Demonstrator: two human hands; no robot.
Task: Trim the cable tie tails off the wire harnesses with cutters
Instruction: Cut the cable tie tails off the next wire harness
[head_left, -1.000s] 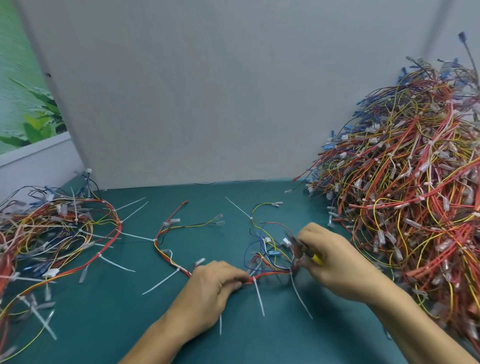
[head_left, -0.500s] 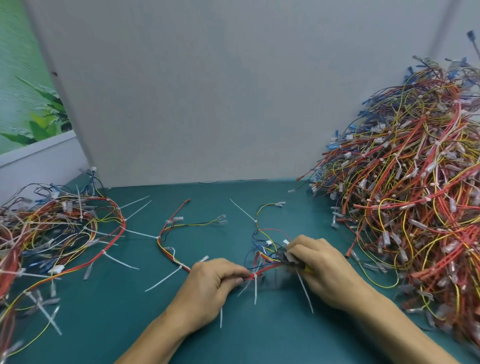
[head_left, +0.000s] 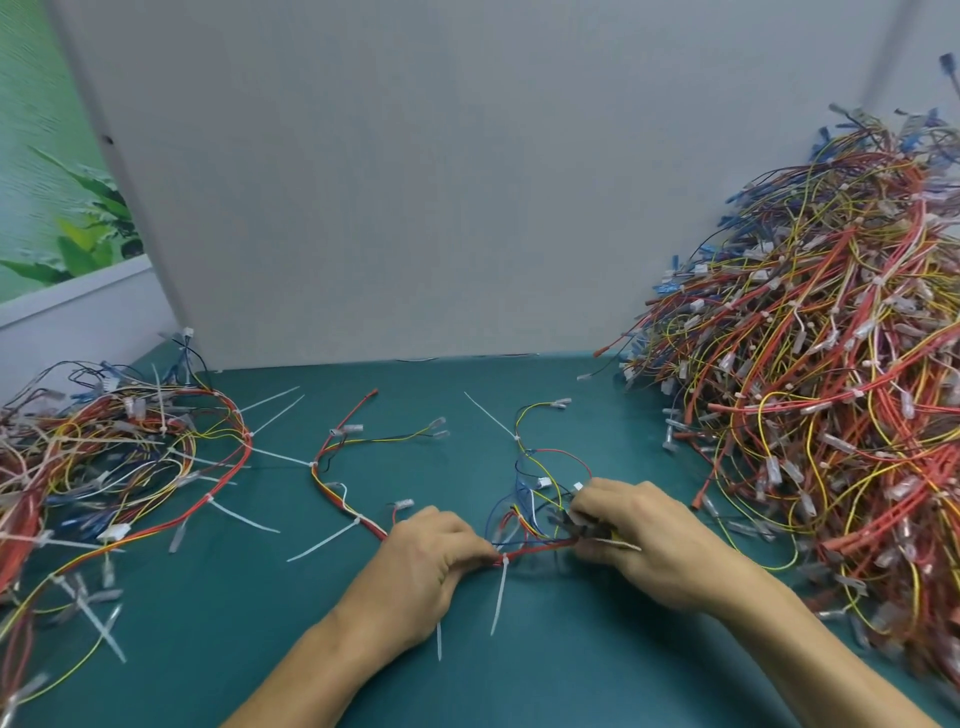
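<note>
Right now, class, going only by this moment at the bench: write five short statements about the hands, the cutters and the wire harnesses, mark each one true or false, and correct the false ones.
1. The left hand grips the harness lying on the table. True.
2. The right hand holds nothing. False: it grips the cutters, which are at the harness.
3. The bigger pile of harnesses lies on the person's right. True.
4. Every tie tail on the held harness is trimmed. False: a long white tail sticks out beside the left hand.
5. The smaller pile on the left shows long white tails. True.
</note>
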